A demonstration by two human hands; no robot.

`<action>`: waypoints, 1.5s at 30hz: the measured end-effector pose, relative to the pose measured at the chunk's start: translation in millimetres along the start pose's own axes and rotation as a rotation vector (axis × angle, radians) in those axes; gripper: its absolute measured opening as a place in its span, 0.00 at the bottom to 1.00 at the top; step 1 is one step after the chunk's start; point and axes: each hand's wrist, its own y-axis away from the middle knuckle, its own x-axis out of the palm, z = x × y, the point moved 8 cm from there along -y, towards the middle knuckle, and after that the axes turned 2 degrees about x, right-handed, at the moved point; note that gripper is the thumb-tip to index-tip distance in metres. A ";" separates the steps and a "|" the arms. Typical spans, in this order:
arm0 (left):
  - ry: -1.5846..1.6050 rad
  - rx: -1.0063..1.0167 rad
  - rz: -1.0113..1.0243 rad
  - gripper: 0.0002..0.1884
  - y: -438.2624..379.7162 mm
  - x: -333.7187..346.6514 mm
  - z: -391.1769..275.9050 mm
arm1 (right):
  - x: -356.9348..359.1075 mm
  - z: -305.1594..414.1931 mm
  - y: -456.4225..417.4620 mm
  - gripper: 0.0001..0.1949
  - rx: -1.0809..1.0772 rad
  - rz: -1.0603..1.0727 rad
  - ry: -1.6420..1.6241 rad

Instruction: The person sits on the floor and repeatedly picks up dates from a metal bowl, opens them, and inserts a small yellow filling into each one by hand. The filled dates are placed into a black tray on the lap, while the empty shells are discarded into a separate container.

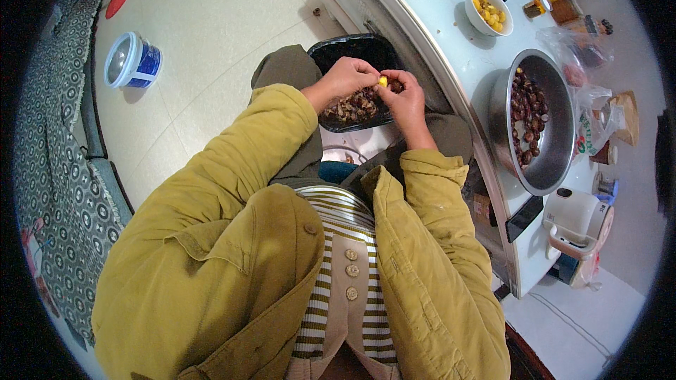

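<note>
Over a black bin [353,42] between the knees, both hands meet around a partly peeled chestnut [383,81] with a bright yellow kernel. My left hand [346,78] pinches it from the left with thumb and fingertips. From the other side my right hand [407,96] grips it, and brown shell shows between its fingers. Peeled brown shells [351,110] are heaped in the bin below. To the right, a steel basin [552,169] holds several dark brown chestnuts [528,111]. A white bowl [483,25] farther back contains yellow peeled kernels [488,12].
Basin and bowl stand on a white-topped cabinet [459,58] along my right side. A black phone [524,219] lies by its edge, near a white appliance [573,219]. Jars [536,8] and plastic bags [591,116] line the wall. A blue-and-white bucket [132,60] is on the tiled floor.
</note>
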 end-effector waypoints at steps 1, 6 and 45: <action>-0.014 -0.016 0.000 0.07 -0.2 -0.5 0.7 | -0.6 1.8 0.1 0.14 -0.012 0.005 -0.009; 0.025 -0.026 0.027 0.06 -0.8 1.0 1.0 | -0.7 5.9 0.1 0.14 -0.052 0.024 0.022; 0.564 -0.158 0.127 0.08 7.3 11.9 2.0 | 1.7 -7.2 -1.3 0.15 0.248 0.068 -0.507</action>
